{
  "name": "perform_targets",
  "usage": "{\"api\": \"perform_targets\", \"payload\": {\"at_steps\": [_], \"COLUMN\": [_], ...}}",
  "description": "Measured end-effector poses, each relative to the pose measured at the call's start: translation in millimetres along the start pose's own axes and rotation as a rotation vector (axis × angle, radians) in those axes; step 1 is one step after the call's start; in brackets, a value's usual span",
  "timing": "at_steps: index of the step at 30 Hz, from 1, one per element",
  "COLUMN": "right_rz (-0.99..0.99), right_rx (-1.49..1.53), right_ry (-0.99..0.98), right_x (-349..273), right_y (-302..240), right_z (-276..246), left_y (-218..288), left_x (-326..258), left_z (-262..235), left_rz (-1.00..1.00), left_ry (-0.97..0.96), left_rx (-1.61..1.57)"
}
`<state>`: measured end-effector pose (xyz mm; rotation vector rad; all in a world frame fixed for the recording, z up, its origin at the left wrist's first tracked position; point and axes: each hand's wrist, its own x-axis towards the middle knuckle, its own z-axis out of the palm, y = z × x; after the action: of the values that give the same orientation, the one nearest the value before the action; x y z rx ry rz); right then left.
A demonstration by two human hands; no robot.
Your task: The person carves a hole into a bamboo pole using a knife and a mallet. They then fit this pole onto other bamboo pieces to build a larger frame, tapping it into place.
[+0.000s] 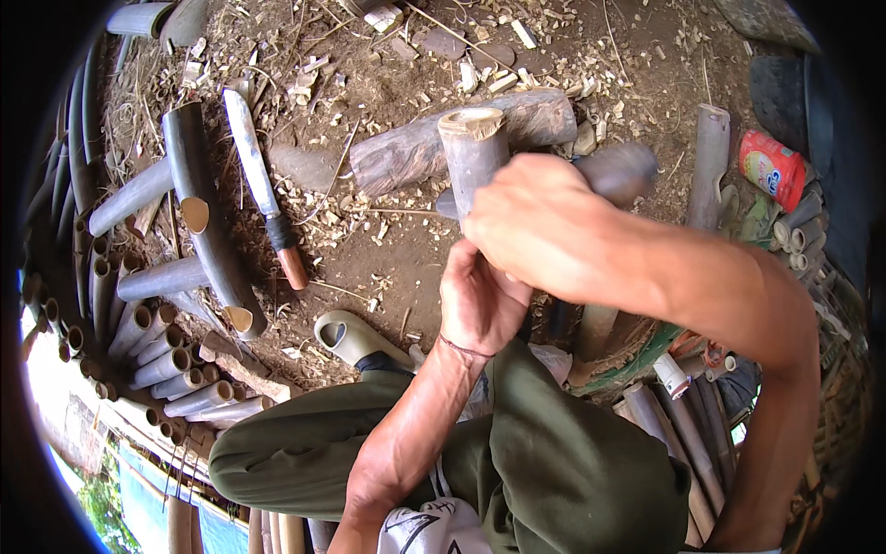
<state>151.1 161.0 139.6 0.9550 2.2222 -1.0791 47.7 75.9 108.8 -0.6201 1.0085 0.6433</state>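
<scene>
Left hand — palm up.

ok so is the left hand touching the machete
Apart. The head view shows it plainly: the machete lies off to the left, with a stretch of soil between its handle and the left hand.

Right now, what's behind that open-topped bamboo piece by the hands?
A thick log shows on both sides of the bamboo piece, with wood chips beyond it. The bamboo covers the log's middle, so that part can't be seen.
</scene>
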Motion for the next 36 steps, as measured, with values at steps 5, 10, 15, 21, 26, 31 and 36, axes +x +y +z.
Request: {"api": "perform_targets", "payload": {"at_steps": [5, 10, 15, 21, 26, 31, 36], "right_rz": [0.006, 0.246, 0.271, -0.204, -0.073, 0.457, 0.610], "right_rx": [-0.032, 0.385, 1.863, 2.953, 2.899, 2.272, 1.954], "right_ry": [0.038, 0.239, 0.826, 0.202, 0.179, 0.258, 0.490], "right_x": [16.2, -57.3, -51.7, 2.1, 3.6, -5.7, -14.1], "right_y": [15.3, -1.0, -74.8, -88.8, -85.3, -82.0, -84.2], "right_z": [17.2, 99.0, 162.5, 171.3, 168.1, 155.6, 160.5], "left_y": [2.5, -1.0, 23.4, 112.8, 153.9, 122.6, 45.0], "left_x": [28.5, -31.2, -71.6, -86.2, -46.8, -40.0, -35.5], "left_z": [-67.6, -74.5, -65.3, -5.1, 9.5, -75.1, -129.4], "left_rz": [-0.118, 0.068, 0.404, 0.445, 0.083, 0.145, 0.219], "left_ry": [-0.655, -0.486, -0.355, -0.392, -0.647, -0.413, -0.178], "left_rx": [0.130, 1.458, 2.244, 2.927, 2.735, 2.468, 2.040]}}
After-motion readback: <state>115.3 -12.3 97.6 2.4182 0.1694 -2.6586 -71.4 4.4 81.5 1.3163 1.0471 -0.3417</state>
